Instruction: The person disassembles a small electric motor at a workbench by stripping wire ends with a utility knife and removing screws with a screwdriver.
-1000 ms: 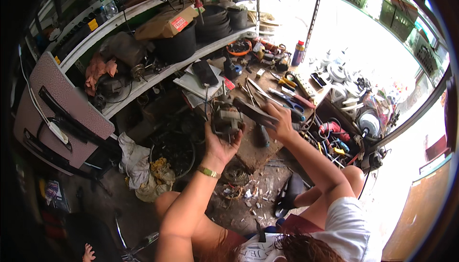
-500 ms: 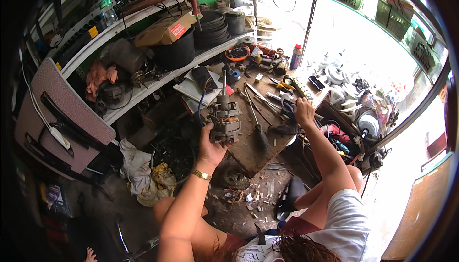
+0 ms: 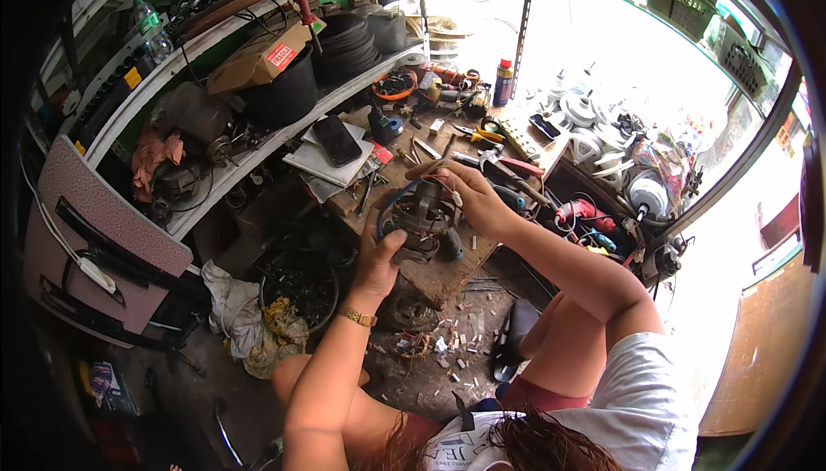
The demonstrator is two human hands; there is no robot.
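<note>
A small electric motor (image 3: pixel 420 223) with a metal frame is held up over the wooden bench top. My left hand (image 3: pixel 377 263) grips it from below left, thumb against its lower part. My right hand (image 3: pixel 471 197) is closed at its upper end, fingers bent over the top and covering the shaft. A blue lead loops along the motor's left side. Thin wires with a small white connector (image 3: pixel 457 199) hang by my right fingers. Partly behind the motor, a screwdriver handle (image 3: pixel 453 246) shows on the bench (image 3: pixel 434 285).
Yellow-handled pliers (image 3: pixel 483 135), red-handled pliers (image 3: pixel 520 166) and other tools crowd the bench. A black phone (image 3: pixel 336 141) lies on a white flat box. A spray can (image 3: pixel 503 82) stands at the back. Shelves fill the left; a red power tool (image 3: pixel 585 215) lies right.
My right hand has left the tools at the right and come to the motor's top. The motor has turned, its shaft now hidden. The view has shifted somewhat.
</note>
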